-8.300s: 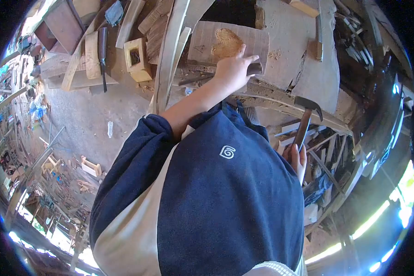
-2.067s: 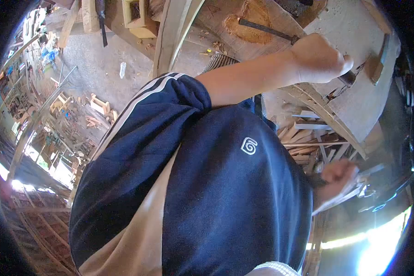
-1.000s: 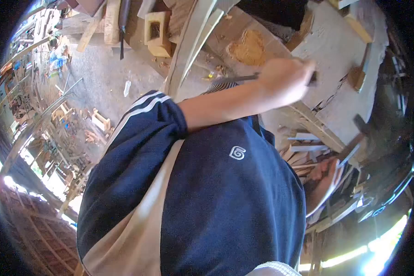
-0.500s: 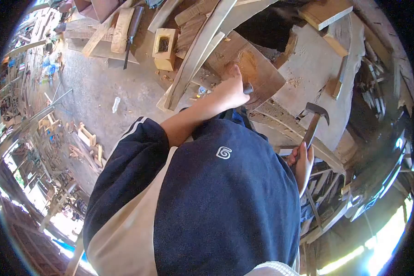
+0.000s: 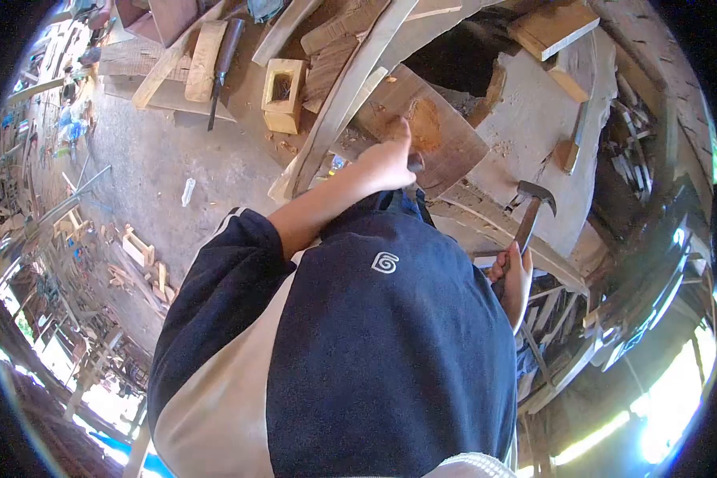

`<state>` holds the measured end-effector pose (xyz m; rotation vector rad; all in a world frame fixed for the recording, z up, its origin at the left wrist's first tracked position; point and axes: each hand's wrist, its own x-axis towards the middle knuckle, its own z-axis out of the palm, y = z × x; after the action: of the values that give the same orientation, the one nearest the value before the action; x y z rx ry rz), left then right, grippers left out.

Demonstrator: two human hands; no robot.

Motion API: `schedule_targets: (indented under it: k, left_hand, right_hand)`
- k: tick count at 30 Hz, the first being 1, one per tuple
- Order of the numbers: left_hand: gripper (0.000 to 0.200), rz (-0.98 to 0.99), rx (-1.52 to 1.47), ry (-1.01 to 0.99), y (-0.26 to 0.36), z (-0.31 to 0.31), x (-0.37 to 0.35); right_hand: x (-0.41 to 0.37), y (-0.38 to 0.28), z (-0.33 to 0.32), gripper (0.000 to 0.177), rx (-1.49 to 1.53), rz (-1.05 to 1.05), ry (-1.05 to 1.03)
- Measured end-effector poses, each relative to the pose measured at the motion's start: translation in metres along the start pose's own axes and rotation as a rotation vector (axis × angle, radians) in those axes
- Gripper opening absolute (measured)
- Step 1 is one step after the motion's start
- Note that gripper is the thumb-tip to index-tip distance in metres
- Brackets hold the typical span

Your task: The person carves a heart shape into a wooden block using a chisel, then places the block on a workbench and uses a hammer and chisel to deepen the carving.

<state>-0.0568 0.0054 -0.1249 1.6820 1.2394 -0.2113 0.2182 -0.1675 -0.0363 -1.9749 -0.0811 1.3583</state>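
Note:
My left hand (image 5: pixel 386 166) is closed around a short tool with a dark round end (image 5: pixel 415 162), its thumb stretched along the wood. The rest of that tool is hidden by the hand. Beneath it lies a brown wooden board (image 5: pixel 464 151) with a pale, roughly cut hollow (image 5: pixel 428 123) just beyond the thumb. On the other side, my right hand (image 5: pixel 516 275) grips the wooden handle of a hammer (image 5: pixel 538 195), whose dark metal head points away from me over a large pale slab (image 5: pixel 538 119).
Wood chips lie on the slab near a dark opening (image 5: pixel 462 52). Thick offcuts (image 5: pixel 554 28) rest at the far right. A hollowed wooden block (image 5: pixel 284 95) and a dark-handled chisel (image 5: pixel 225 68) lie at the back left. Long curved planks (image 5: pixel 338 103) run beside my left forearm.
The view has shifted slightly, so the surroundings sit a little further left. Both hands keep their holds, with the hammer in nearly the same position beside the slab.

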Motion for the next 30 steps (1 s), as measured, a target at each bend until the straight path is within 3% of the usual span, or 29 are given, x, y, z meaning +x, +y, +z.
schedule_targets:
  k: [1, 3, 5, 7, 11, 13, 15, 16, 17, 19, 20, 21, 23, 24, 27, 29, 30]
  left_hand:
    - [0.108, 0.006, 0.001, -0.001, -0.003, 0.008, 0.003]
    - [0.108, 0.361, 0.029, -0.097, -0.001, 0.014, 0.005]
    - [0.109, 0.321, -0.013, -0.215, 0.008, 0.008, -0.003]
    - [0.110, 0.168, -0.040, -0.039, 0.012, 0.003, -0.017]
    - [0.113, -0.131, -0.081, 0.015, 0.001, -0.001, -0.007]
    - [0.108, -0.043, -0.102, 0.142, 0.010, 0.004, -0.012]
    - [0.100, 0.184, 0.006, -0.216, 0.027, 0.000, -0.014]
    - [0.092, 0.273, -0.084, -0.299, 0.028, 0.003, -0.013]
    - [0.092, 0.269, -0.084, -0.285, 0.027, 0.013, -0.014]
    - [0.094, 0.462, -0.238, 0.076, 0.036, 0.028, -0.025]
    - [0.100, 0.197, -0.198, 0.079, 0.041, 0.029, -0.027]
    - [0.100, 0.199, -0.183, 0.110, 0.043, 0.030, -0.028]
    - [0.100, -0.115, -0.155, 0.260, 0.034, 0.033, -0.021]
    - [0.097, -0.057, -0.082, 0.450, 0.021, 0.044, -0.015]
    - [0.094, -0.102, -0.077, 0.366, 0.019, 0.046, -0.008]
    - [0.087, -0.075, -0.200, 0.143, 0.032, 0.040, -0.019]
    - [0.066, -0.084, -0.361, 0.110, 0.043, 0.034, -0.030]
  right_hand:
    - [0.000, 0.001, 0.000, 0.013, 0.002, -0.008, -0.010]
    - [-0.001, 0.000, 0.002, 0.013, 0.006, -0.021, -0.014]
    - [-0.003, 0.000, 0.004, 0.019, 0.046, -0.023, -0.001]
    - [-0.002, 0.002, 0.003, 0.019, 0.046, -0.028, -0.002]
    - [-0.005, 0.000, 0.003, 0.019, 0.032, -0.013, 0.016]
    - [-0.009, -0.007, 0.004, 0.019, 0.019, 0.009, 0.018]
    - [-0.008, -0.009, -0.002, 0.019, -0.003, 0.030, 0.014]
    - [-0.006, -0.009, -0.006, 0.020, -0.029, 0.012, -0.002]
    - [-0.004, -0.008, -0.011, 0.020, -0.055, -0.009, -0.020]
    - [-0.001, -0.008, -0.021, 0.019, -0.069, -0.026, -0.059]
    - [0.001, -0.009, -0.025, 0.018, -0.076, -0.040, -0.087]
    - [0.006, -0.007, -0.032, 0.018, -0.070, -0.064, -0.111]
    - [0.016, -0.003, -0.046, 0.015, -0.134, -0.119, -0.168]
    - [0.018, -0.005, -0.049, 0.014, -0.176, -0.132, -0.178]
    - [0.021, -0.011, -0.052, 0.016, -0.195, -0.156, -0.208]
    - [0.032, -0.014, -0.058, 0.015, -0.206, -0.141, -0.236]
    - [0.033, -0.019, -0.058, 0.015, -0.197, -0.173, -0.261]
